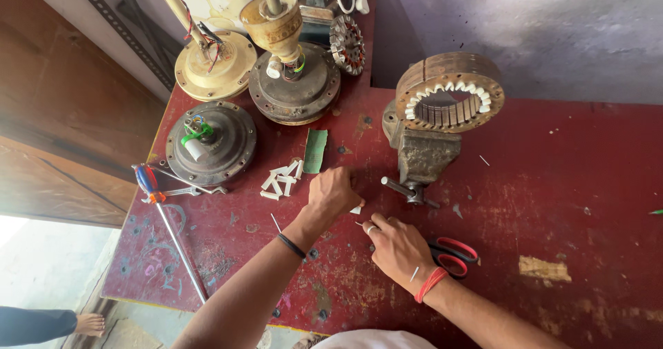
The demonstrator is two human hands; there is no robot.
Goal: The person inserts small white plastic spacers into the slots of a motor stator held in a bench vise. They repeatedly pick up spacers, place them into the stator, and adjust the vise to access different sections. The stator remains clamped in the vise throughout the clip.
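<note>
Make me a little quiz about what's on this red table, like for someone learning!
1. True or false: the scissors have blue handles.
2. What sits in the vise? A) a hammer B) a slotted metal ring C) a cup
3. Which hand touches the small white piece?

Key
1. False: the handles are red, lying by the right hand.
2. B: a ring with white strips in its slots sits on top of the vise.
3. The left hand; its fingertips press at the piece on the table, with more white strips piled to its left.
</note>
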